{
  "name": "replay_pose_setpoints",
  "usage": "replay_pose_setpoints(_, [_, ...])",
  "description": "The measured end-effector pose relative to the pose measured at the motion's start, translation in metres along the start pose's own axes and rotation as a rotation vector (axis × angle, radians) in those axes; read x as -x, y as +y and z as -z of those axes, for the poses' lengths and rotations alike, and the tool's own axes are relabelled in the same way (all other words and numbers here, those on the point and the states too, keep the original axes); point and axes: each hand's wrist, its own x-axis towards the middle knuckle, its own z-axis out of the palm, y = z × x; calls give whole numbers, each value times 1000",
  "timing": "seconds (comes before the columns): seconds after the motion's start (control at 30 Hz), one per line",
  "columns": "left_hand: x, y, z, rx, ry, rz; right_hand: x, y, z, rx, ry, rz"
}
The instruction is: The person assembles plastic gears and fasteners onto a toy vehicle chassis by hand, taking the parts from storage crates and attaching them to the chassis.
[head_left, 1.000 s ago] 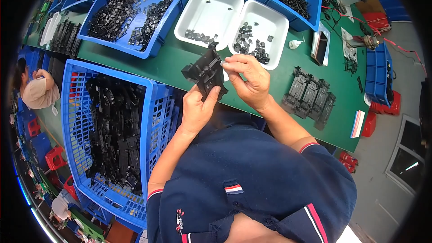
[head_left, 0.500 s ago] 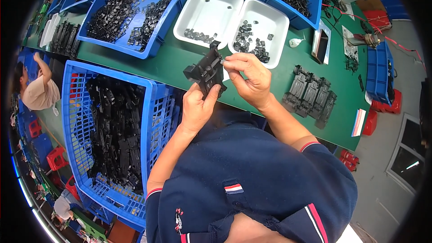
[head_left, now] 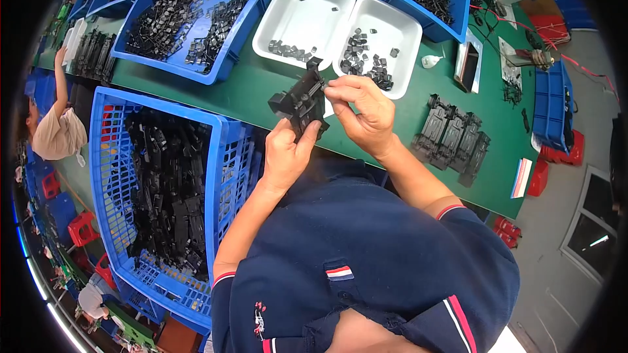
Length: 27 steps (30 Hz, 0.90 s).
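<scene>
A black moulded plastic part (head_left: 302,99) is held up over the table's near edge, tilted. My left hand (head_left: 289,157) grips its lower end between thumb and fingers. At the part's upper right side, the fingertips of my right hand (head_left: 364,112) are pinched together; whatever they hold is too small to make out. Just beyond stand two white trays, the left one (head_left: 268,23) and the right one (head_left: 411,59), both with small black pieces in them. To the right, several similar black parts (head_left: 451,134) lie side by side on the green table (head_left: 386,129).
A blue crate (head_left: 219,176) full of black parts stands at my left. Blue bins (head_left: 226,68) of small black pieces line the table's far side. A small white bottle (head_left: 430,61) and a dark-screened device (head_left: 466,65) sit at right. Another person (head_left: 62,132) is at far left.
Both my hands and the black part stay almost where they were. The person at far left has stretched an arm up toward the table.
</scene>
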Motion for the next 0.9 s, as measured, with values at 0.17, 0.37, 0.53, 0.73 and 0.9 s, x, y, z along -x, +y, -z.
replay_pose_setpoints(0.17, [-2,3,0,61,11,-8,0,2,-2,12,5,24])
replay_pose_setpoints(0.37, [-1,-2,0,51,-3,-24,-1,3,-2,13,6,21])
replay_pose_setpoints(0.53, [-1,-1,0,39,-7,-24,0,3,-2,21,-5,5])
replay_pose_setpoints(0.73, [0,1,1,48,14,-34,0,1,-3,29,-5,14])
replay_pose_setpoints(0.9, [1,2,1,60,7,-12,1,0,-2,28,-24,7])
